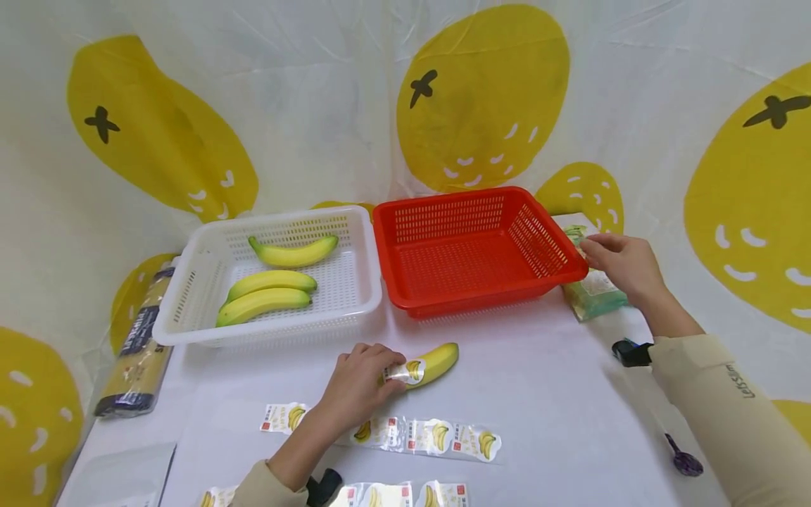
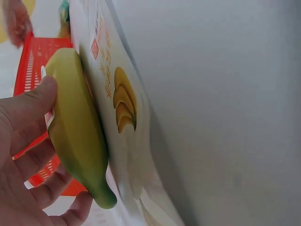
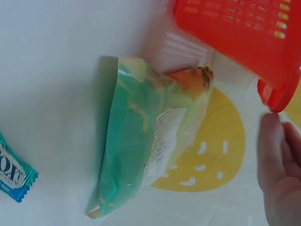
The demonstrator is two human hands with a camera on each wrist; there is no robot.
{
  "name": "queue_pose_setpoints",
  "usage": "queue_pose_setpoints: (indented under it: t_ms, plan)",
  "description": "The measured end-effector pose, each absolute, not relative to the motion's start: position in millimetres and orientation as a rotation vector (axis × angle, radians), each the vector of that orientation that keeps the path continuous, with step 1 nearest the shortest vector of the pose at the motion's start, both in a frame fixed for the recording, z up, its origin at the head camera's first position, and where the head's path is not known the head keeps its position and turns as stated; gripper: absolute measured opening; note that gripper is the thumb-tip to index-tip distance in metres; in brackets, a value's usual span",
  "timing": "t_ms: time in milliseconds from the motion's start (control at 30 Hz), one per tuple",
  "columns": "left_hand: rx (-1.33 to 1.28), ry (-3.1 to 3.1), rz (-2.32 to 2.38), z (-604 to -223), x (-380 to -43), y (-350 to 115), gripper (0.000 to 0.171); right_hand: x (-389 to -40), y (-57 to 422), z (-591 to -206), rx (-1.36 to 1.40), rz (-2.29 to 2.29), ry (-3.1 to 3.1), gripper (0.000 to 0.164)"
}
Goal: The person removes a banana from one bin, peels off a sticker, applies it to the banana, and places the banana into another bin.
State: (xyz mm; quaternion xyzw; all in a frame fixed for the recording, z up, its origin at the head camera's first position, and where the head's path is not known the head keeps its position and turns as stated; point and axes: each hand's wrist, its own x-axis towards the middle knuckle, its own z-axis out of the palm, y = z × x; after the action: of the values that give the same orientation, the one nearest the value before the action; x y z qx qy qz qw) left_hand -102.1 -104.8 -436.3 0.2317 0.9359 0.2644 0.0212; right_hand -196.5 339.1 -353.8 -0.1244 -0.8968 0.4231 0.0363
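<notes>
My left hand point(image 1: 361, 380) holds a yellow banana point(image 1: 440, 362) with a green tip, low over the white table in front of the baskets. A white label point(image 1: 405, 372) with a banana picture lies on the banana, under the thumb and fingers. In the left wrist view the fingers curl round the banana point(image 2: 80, 117). On the right, my right hand point(image 1: 624, 267) hovers beside the red basket point(image 1: 469, 264), over a green packet point(image 1: 598, 299). The right wrist view has its fingertips point(image 3: 270, 125) right at the basket's rim, fingers fairly straight, with nothing between them.
A white basket point(image 1: 374, 296) holds three bananas point(image 1: 294, 252). Strips of banana labels point(image 1: 437, 436) lie near the front. At left are a long packet point(image 1: 136, 345) and a grey pouch point(image 1: 123, 479). A dark purple spoon-shaped thing point(image 1: 686, 462) and a small blue wrapper point(image 3: 14, 172) lie at right.
</notes>
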Motion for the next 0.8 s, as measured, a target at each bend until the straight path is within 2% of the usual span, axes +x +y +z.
queue_pose_setpoints:
  t_ms: [67,133,367,500,667,800]
  plan:
    - [0.716,2.896,0.797,-436,-103,-105,0.034,-201,346,-355,-0.409,1.29,-2.928,0.081]
    - [0.702,2.883,0.788,-436,-104,-105,0.036,-204,351,-357,-0.436,1.358,-3.002,0.084]
    - [0.627,2.797,0.859,-437,-109,-106,0.04,-209,362,-364,-0.503,1.68,-2.914,0.074]
    - [0.577,2.752,0.889,-438,-113,-107,0.043,-210,366,-363,-0.54,1.836,-2.859,0.077]
    - [0.552,2.702,0.907,-438,-118,-109,0.047,-211,366,-361,-0.533,1.848,-2.876,0.077]
    - [0.555,2.678,0.917,-438,-120,-109,0.042,-212,367,-363,-0.528,1.846,-2.887,0.077]
